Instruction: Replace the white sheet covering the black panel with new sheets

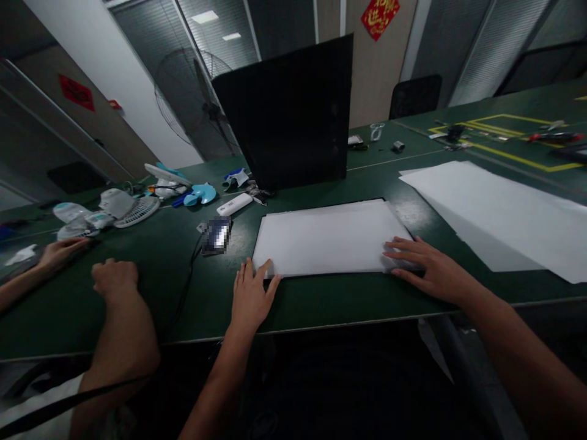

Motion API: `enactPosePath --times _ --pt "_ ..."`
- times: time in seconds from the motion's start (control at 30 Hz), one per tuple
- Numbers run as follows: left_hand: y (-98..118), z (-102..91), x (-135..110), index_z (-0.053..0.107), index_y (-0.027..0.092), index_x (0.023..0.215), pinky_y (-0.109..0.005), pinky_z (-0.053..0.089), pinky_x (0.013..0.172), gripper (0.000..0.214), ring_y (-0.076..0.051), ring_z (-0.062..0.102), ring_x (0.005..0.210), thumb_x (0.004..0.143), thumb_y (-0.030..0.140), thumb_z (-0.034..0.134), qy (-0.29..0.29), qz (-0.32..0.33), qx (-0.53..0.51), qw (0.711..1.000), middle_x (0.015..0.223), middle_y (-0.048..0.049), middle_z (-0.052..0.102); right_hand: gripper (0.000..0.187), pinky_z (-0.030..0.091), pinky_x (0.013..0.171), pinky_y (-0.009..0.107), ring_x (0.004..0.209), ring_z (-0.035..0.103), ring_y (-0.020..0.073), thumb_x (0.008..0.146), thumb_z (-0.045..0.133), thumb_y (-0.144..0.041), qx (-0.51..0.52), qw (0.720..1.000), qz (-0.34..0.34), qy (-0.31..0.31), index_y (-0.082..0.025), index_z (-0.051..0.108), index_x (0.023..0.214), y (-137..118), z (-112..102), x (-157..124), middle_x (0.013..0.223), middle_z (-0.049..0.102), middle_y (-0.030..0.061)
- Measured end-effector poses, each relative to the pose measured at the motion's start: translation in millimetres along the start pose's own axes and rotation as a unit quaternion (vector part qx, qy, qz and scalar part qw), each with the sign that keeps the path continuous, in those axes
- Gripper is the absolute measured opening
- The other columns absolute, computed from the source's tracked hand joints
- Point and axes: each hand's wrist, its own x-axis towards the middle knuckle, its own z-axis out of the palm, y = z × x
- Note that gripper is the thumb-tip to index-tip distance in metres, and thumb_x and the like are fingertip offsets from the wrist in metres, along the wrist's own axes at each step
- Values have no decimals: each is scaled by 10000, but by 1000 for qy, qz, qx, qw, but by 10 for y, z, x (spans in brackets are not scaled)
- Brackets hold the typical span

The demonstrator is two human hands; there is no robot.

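Fingers of my left hand [251,294] and right hand [427,267] are spread, gripping nothing, resting at opposite ends of one white panel [325,238] upon one green table [330,305]. Behind this panel stand one black board [293,119] and, farther, one fan [211,110].

The left hand [252,296] and right hand [426,269] are bare, forearms [220,373] too. Clothing [330,391] looks dark, details lost in shadow.
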Motion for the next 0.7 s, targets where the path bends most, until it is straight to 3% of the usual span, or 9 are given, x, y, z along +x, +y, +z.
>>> enactPosePath --times 0.13,0.3,0.53,0.63,0.7 --pt "11 17 -7 562 175 1438 -615 335 1221 645 -442 353 1543 981 630 530 6 -1 4 1000 1648 -250 395 397 295 1258 634 1451 504 287 998 543 -467 -7 1000 3 6 -317 720 1321 -4 7 -1 1512 604 38" --pt "5 39 -9 576 171 1346 -600 332 1232 589 -405 387 1533 967 622 552 16 -2 6 1000 1628 -243 430 467 335 1252 604 1468 480 315 938 617 -554 -18 999 23 16 -316 723 1325 19 27 -6 1556 561 49" --pt "24 -9 -12 540 188 1385 -565 384 1222 608 -375 360 1555 957 619 575 2 -29 -36 999 1655 -221 404 460 312 1275 548 1437 517 269 1000 529 -529 -24 999 21 15 -294 693 1360 44 69 -10 1540 577 47" --pt "30 -26 -14 535 184 1411 -565 389 1220 631 -375 349 1561 960 623 573 -10 -37 -45 998 1670 -219 381 465 308 1276 506 1438 514 256 1007 495 -541 -59 996 49 46 -297 689 1351 37 30 -6 1524 593 39" --pt "29 -30 -14 530 168 1432 -575 378 1225 656 -384 339 1564 961 624 573 -13 -36 -45 998 1672 -230 372 513 276 1270 548 1467 473 294 1025 433 -548 -97 985 103 96 -241 679 1354 88 -35 -45 1514 593 103"
